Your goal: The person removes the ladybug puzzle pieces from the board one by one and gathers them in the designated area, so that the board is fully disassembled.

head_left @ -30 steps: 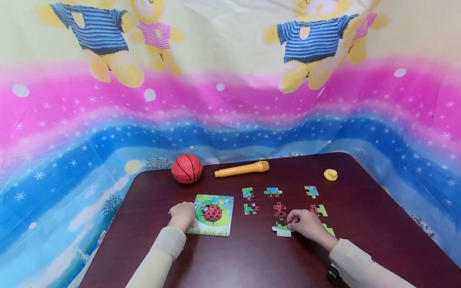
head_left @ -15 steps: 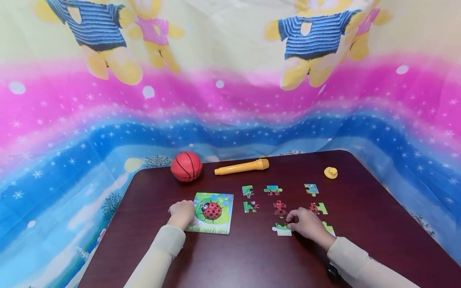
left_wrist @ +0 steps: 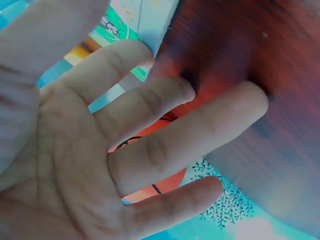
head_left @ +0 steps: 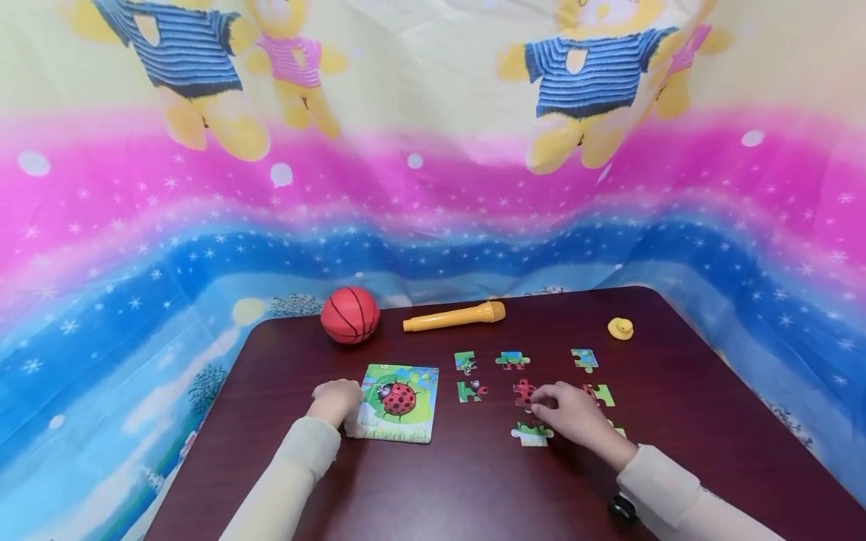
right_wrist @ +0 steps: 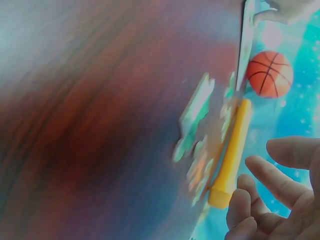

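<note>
My left hand [head_left: 336, 402] is at the left edge of a square ladybug picture card [head_left: 406, 406]. In the left wrist view its fingers [left_wrist: 190, 135] are spread and hold nothing; whether they touch the table or card I cannot tell. My right hand [head_left: 573, 417] hovers over loose jigsaw pieces, its fingers [right_wrist: 275, 180] slightly bent with nothing between them. Just below its fingertips lies the grassy bottom piece [head_left: 531, 433]; a red spotted piece [head_left: 522, 392] lies beside them. The hand partly covers a red-and-green piece [head_left: 604, 394] and a green piece [head_left: 619, 430].
More puzzle pieces lie farther back, among them a green one [head_left: 464, 361], a blue-topped one [head_left: 513, 359] and one at right [head_left: 584, 359]. Behind them are a red toy basketball [head_left: 349, 315], a yellow toy microphone [head_left: 455, 317] and a yellow rubber duck [head_left: 620, 328].
My right hand has come off the grassy bottom puzzle piece and risen slightly away from it, baring the piece's right side. My left hand has shifted a little left, off the card's edge.
</note>
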### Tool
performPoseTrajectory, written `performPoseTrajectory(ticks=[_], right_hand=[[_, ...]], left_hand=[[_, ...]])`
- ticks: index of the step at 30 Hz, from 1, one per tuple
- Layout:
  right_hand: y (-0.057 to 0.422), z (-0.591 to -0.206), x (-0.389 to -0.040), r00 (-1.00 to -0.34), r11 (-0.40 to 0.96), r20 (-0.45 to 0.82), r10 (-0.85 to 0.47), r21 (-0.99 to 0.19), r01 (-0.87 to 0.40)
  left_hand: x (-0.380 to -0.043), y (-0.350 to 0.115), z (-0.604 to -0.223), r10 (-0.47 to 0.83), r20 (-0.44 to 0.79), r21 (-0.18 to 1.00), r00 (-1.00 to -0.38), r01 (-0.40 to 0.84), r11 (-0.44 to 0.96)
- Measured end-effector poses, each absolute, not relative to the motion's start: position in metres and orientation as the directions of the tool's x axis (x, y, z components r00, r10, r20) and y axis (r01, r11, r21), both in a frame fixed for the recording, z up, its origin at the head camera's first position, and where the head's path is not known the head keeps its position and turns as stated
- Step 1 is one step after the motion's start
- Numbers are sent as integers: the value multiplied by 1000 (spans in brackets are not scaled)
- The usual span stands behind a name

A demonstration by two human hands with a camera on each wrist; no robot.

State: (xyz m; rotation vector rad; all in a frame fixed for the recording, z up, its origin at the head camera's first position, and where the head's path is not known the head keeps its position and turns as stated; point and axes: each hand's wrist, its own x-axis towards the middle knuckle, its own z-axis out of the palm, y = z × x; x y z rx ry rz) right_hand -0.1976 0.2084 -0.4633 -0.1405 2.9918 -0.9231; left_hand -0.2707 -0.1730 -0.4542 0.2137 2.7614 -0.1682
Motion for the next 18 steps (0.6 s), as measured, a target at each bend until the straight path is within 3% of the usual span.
performPoseTrajectory(ticks=[8,18], right_hand=[[185,-448,-211,-989,794,106,-106,-589,-149],[149,-445,-216,-984,768,108,-141,-616,-177]], left_hand=[[-267,-183,-462,170,-274,-78,-947,198,977],[-263,-188,-468,181,-254,-78,-950,207,975]])
